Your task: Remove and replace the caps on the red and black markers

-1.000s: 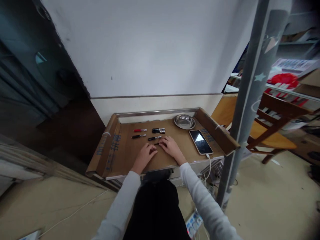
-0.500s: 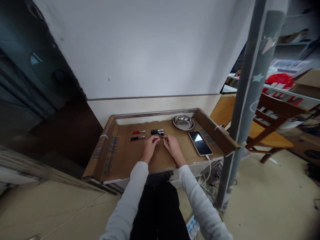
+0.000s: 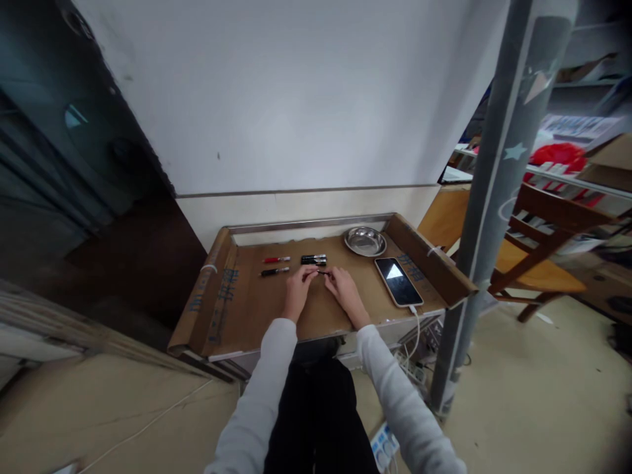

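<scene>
- Left hand (image 3: pixel 297 289) has been moved forward since one second ago, and it is now almost level with right hand (image 3: pixel 344 289).
- One black pen, which was seen apart just beyond the fingers in the earlier picture, is not seen apart now; whether it is the held piece cannot be told.
- Both hands are kept narrow, and a slim dark piece (image 3: pixel 321 272) is pinched between their fingertips, above the worktop (image 3: pixel 257 309); its ends are covered by the fingers.
- By this change, the work is judged to be shared by both hands, as fine fingertip handling.
- Just beyond the fingertips, black markers (image 3: pixel 313 259) are seen side by side, so little free room is left there.
- To the left of the left hand, a black pen (image 3: pixel 274 271) is laid, and a red pen (image 3: pixel 276 260) is placed farther beyond it.
- Beyond the right hand, to its right, a steel bowl (image 3: pixel 365 241) is set.
- Nearer on that side, a phone (image 3: pixel 399 282) is found, with its white cable (image 3: pixel 417 326) hung over the front edge; the hands are not obstructed by it.
</scene>
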`<state>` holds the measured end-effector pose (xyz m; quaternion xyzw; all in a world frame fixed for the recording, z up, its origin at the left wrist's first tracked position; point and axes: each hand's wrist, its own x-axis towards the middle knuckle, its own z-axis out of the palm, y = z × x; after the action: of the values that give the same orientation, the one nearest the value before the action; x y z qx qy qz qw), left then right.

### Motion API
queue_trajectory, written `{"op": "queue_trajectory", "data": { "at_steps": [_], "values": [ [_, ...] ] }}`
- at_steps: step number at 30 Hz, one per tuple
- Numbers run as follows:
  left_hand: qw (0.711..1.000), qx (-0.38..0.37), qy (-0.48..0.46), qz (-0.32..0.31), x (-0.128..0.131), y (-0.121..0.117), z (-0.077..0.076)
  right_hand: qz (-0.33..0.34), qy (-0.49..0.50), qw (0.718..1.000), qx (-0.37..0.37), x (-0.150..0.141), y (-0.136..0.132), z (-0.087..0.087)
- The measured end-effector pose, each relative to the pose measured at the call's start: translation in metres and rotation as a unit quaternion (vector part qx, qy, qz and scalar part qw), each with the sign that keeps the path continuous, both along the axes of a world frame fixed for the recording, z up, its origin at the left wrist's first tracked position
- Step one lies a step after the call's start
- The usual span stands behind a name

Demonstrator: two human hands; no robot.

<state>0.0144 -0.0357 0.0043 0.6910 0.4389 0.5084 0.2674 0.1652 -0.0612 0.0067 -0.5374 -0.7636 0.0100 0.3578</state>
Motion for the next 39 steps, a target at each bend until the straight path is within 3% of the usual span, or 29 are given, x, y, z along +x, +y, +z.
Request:
{"op": "queue_trajectory", "data": {
  "at_steps": [6,13,15,20,24,29,39],
  "values": [
    [0.999,0.014,0.033,0.000,-0.001,-0.001,0.001,0.014,-0.001,1.000,-0.004,-0.001,0.000,0.000],
    [0.995,0.028,0.065,-0.073,0.002,-0.004,0.000,0.049,-0.008,0.999,-0.005,-0.001,-0.003,0.003],
    [0.993,0.039,0.082,-0.070,0.004,-0.004,-0.001,0.039,-0.022,0.999,-0.003,-0.001,-0.002,0.002],
    [0.970,0.085,0.224,0.033,0.007,-0.004,-0.007,-0.083,-0.057,0.995,0.004,0.001,0.001,-0.003],
    [0.946,0.082,0.308,0.055,0.007,-0.004,-0.011,-0.178,-0.046,0.983,-0.007,0.004,0.000,-0.005],
    [0.948,0.078,0.308,0.031,0.005,-0.005,-0.008,-0.098,-0.078,0.992,-0.012,0.001,-0.002,-0.003],
    [0.987,0.087,0.133,-0.022,0.003,-0.007,-0.005,0.031,-0.008,0.999,-0.007,-0.002,-0.008,0.002]
  ]
}}
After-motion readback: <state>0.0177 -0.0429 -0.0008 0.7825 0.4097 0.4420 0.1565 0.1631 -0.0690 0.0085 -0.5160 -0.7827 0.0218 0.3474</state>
